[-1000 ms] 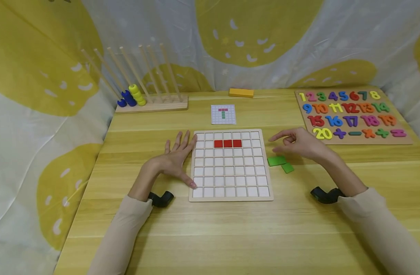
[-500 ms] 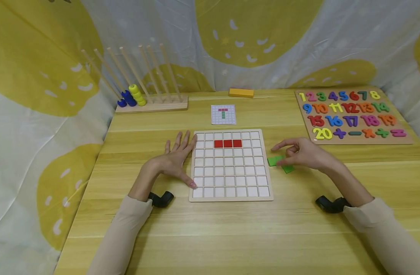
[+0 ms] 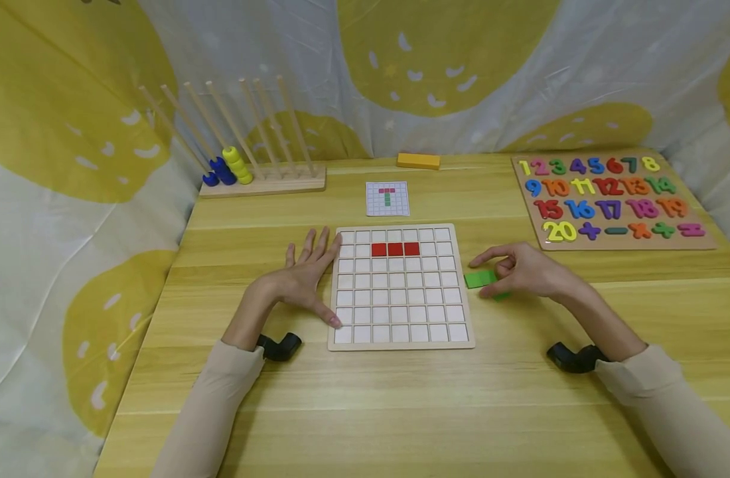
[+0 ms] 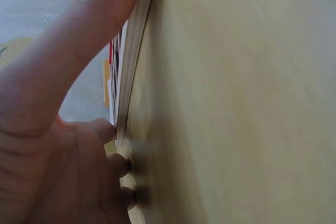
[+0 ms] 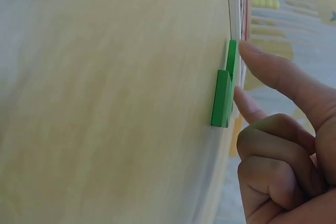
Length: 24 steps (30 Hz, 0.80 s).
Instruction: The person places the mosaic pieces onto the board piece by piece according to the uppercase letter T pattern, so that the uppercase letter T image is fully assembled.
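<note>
A white grid board [image 3: 401, 346] lies flat in the middle, with three red tiles [image 3: 395, 249] side by side in its second row. My left hand [image 3: 305, 282] rests spread along its left side, the thumb on the near left corner and a fingertip at the upper left edge. Just off the board's right side lie green tiles [image 3: 478, 279], one of them skewed and partly hidden under my right hand [image 3: 529, 269]. That hand hovers close over them, index finger and thumb apart, other fingers curled in. In the right wrist view, the thumb [image 5: 278, 74] points at the green tiles [image 5: 221, 98].
Behind the board lies a pattern card [image 3: 387, 199] with a red and green T. An orange block [image 3: 419, 161] is farther back. A wooden peg stand [image 3: 269, 184] with blue and yellow beads stands back left, a number puzzle board [image 3: 616, 242] back right.
My right hand has come a little nearer to me, down over the green tiles, and its thumb now overlaps the skewed one. The left hand stays put on the board's edge.
</note>
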Each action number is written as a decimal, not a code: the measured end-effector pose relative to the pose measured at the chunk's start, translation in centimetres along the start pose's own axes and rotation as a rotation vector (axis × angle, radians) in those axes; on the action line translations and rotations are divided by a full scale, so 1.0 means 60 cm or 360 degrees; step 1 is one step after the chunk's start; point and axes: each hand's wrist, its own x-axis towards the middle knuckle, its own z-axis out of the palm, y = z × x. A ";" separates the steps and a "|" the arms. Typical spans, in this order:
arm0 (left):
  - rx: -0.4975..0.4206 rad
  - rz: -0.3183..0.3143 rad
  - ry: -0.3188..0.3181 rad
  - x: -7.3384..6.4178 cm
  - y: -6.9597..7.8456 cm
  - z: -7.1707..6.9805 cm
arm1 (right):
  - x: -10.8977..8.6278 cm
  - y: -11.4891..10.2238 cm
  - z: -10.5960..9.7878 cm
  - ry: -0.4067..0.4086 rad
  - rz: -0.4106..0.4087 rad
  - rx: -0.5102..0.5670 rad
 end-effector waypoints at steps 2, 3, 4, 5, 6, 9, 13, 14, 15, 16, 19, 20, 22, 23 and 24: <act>-0.0007 0.0001 0.0002 0.000 0.000 0.000 | 0.001 -0.001 0.000 -0.0002 0.0010 0.0000; -0.0010 0.0001 0.0003 0.000 0.000 0.000 | 0.001 -0.002 0.001 -0.0003 0.0014 -0.0004; -0.0012 -0.0001 0.0003 0.000 0.000 0.000 | 0.001 -0.002 0.001 -0.0003 0.0017 -0.0012; -0.0013 -0.0001 0.0004 0.000 0.000 0.000 | 0.001 -0.003 0.001 -0.0003 0.0020 -0.0015; -0.0013 -0.0003 0.0005 0.000 0.000 0.000 | 0.002 -0.004 0.001 -0.0003 0.0022 -0.0021; -0.0012 -0.0004 0.0006 0.000 0.000 0.000 | 0.003 -0.006 0.002 -0.0005 0.0030 -0.0035; -0.0010 -0.0005 0.0008 -0.001 0.000 0.000 | 0.005 -0.007 0.003 -0.0005 0.0047 -0.0035; -0.0008 -0.0005 0.0009 -0.001 0.000 0.000 | 0.006 -0.007 0.003 -0.0005 0.0051 -0.0035; -0.0008 -0.0005 0.0009 -0.001 0.000 0.000 | 0.006 -0.007 0.003 -0.0004 0.0054 -0.0036; -0.0008 -0.0005 0.0010 -0.001 0.000 0.000 | 0.006 -0.007 0.004 -0.0003 0.0057 -0.0037; -0.0009 -0.0004 0.0012 -0.002 0.000 0.000 | 0.007 -0.007 0.005 0.0003 0.0058 -0.0047; -0.0010 -0.0004 0.0012 -0.001 -0.001 0.000 | 0.007 -0.007 0.005 0.0005 0.0057 -0.0050; -0.0012 -0.0006 0.0012 -0.001 -0.001 0.000 | 0.008 -0.007 0.005 0.0010 0.0055 -0.0052; -0.0012 -0.0007 0.0012 -0.001 -0.001 0.000 | 0.008 -0.007 0.005 0.0011 0.0053 -0.0049; -0.0013 -0.0007 0.0011 -0.001 -0.001 0.000 | 0.008 -0.007 0.006 0.0011 0.0052 -0.0045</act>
